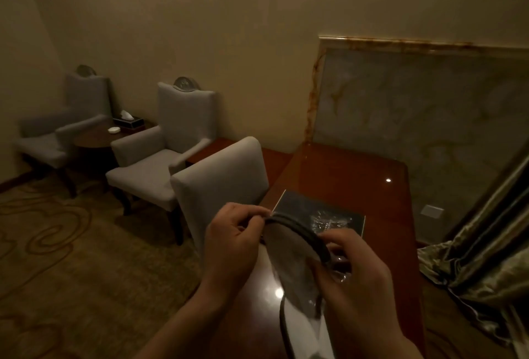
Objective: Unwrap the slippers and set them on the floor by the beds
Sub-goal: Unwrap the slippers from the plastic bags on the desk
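Slippers point(294, 247), one bundle, two hands

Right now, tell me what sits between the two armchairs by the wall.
A small round table, holding a tissue box and a small white object, seen in the head view.

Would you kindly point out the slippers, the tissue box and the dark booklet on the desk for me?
slippers point(289, 244), head view, on the grey sole just under the dark rim.
tissue box point(128, 121), head view, on its dark top face.
dark booklet point(297, 204), head view, on its bare cover near the far corner.
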